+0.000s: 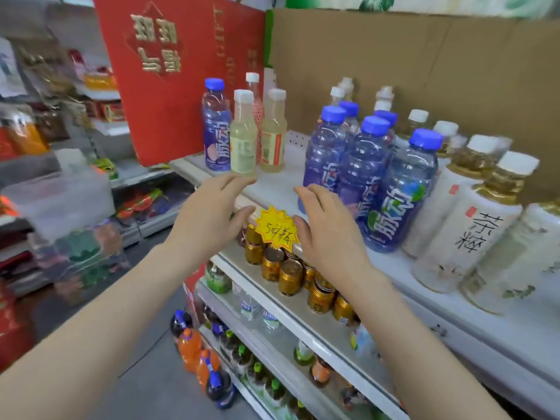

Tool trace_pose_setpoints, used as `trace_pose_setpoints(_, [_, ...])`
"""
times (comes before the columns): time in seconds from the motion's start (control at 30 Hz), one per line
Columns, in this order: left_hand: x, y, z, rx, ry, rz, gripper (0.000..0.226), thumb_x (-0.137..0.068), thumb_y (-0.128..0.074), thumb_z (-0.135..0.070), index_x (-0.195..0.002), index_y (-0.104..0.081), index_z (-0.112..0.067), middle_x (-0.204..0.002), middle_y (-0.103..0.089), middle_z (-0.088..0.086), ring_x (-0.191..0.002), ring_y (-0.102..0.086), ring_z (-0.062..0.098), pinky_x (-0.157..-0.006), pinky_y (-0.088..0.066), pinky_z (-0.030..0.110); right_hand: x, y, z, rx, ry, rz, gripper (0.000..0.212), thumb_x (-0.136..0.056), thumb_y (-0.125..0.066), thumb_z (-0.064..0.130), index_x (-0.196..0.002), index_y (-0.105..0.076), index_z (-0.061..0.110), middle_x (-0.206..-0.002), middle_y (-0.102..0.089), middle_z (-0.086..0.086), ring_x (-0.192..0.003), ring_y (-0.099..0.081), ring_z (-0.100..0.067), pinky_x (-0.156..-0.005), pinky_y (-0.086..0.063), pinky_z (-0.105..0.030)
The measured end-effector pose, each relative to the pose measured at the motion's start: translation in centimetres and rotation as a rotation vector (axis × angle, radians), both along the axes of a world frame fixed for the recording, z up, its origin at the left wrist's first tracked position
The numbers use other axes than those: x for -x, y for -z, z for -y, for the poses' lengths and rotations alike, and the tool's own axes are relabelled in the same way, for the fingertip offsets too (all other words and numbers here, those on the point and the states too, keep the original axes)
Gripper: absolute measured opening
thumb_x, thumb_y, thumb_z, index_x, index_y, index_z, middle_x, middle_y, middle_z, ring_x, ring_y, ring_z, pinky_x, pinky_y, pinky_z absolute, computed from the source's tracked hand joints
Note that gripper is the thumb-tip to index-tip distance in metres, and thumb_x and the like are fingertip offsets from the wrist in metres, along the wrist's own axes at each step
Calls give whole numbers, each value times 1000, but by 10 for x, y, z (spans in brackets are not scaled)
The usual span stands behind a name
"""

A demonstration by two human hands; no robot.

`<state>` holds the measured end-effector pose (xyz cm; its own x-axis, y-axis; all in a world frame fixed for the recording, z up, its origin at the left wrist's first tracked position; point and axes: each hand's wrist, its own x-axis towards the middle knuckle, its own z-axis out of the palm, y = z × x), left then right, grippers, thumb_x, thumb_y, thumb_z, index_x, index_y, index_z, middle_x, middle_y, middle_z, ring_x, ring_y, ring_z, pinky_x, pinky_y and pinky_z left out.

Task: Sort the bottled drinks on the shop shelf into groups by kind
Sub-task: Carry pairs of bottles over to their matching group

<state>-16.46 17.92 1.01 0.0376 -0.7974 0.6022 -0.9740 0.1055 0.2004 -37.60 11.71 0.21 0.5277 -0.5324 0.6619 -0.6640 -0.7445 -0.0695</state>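
Observation:
On the white top shelf [274, 189] a lone blue-capped bottle [215, 125] stands at the far left beside pale yellow white-capped bottles [243, 133]. To the right stands a cluster of several blue-capped bottles [360, 171], and further right a row of white-labelled tea bottles [463, 225]. Both hands hover in front of the shelf edge with fingers spread. My left hand [209, 212] is just below the pale yellow bottles. My right hand [328, 228] is next to the front left of the blue cluster. Neither hand holds anything.
A red gift box [178, 71] leans at the shelf's left end and brown cardboard [409, 65] backs it. A yellow price tag [277, 227] hangs on the edge. Gold cans [289, 275] fill the shelf below; orange and dark soda bottles [197, 356] stand lower down.

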Motion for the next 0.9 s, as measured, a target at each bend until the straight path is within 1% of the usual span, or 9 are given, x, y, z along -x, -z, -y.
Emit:
trace_pose_setpoints(0.07, [-23,2,23,7,31,3,49,-89,-68,-27,-135,-55,-16,-129,-59,7,-118,-55,31,-96,-46,43,-23,1,16,-32,3,14,47,-93,-63,15,-137,-53,3,-132,-57,-17,-117,-55,-35,-98,-48,-45])
trace_pose_setpoints(0.2, [-64,-2,68,50,48,-8,49,-90,-68,-25,-136,-55,-16,-132,-57,5,-123,-51,27,-98,-43,41,-64,1,56,-77,22,54,48,-94,-60,15,-140,-49,4,-134,-54,-14,-115,-53,-34,-97,-48,-46])
trace_pose_setpoints(0.4, [-118,-21,128,181,44,-5,55,-86,-72,-16,-138,-53,-10,-133,-53,13,-123,-48,34,-106,-34,37,-119,-11,110,-178,88,119,53,-94,-63,18,-143,-46,7,-136,-53,-13,-121,-51,-33,-98,-43,-42])
trace_pose_setpoints(0.53, [-142,-25,153,211,29,-98,63,-86,-71,-17,-144,-46,-12,-141,-46,10,-129,-42,29,-109,-31,33,-157,-21,132,-299,97,203,65,-97,-61,33,-152,-31,14,-144,-49,-8,-129,-47,-26,-103,-38,-35])
trace_pose_setpoints(0.6, [-149,-26,164,246,65,-117,64,-85,-71,-16,-144,-44,-11,-142,-44,11,-129,-42,30,-109,-30,32,-176,-22,140,-370,116,267,75,-95,-62,42,-154,-25,17,-146,-49,-7,-130,-48,-24,-105,-42,-38])
trace_pose_setpoints(0.67, [-153,-28,173,272,93,-122,65,-85,-71,-17,-144,-44,-12,-143,-43,11,-128,-42,33,-108,-31,33,-191,-21,146,-433,124,348,81,-91,-67,47,-154,-24,20,-143,-53,-4,-126,-54,-23,-100,-48,-39])
trace_pose_setpoints(0.77, [-158,-30,178,294,96,-156,65,-84,-72,-16,-143,-45,-12,-142,-43,11,-124,-42,34,-105,-34,36,-205,-18,146,-544,127,466,78,-90,-71,43,-151,-28,21,-141,-56,-1,-124,-56,-19,-91,-45,-28])
trace_pose_setpoints(0.8, [-160,-30,178,306,113,-151,64,-84,-72,-14,-142,-46,-11,-141,-44,12,-124,-42,34,-105,-35,37,-206,-15,145,-529,152,473,76,-90,-71,43,-150,-30,20,-139,-57,-2,-122,-57,-21,-91,-46,-29])
trace_pose_setpoints(0.9, [-163,-32,181,362,220,-113,59,-84,-69,-9,-140,-49,-7,-139,-46,15,-122,-43,36,-105,-35,39,-199,-9,141,-415,304,453,74,-90,-68,47,-147,-32,15,-131,-63,-7,-113,-62,-29,-86,-52,-42])
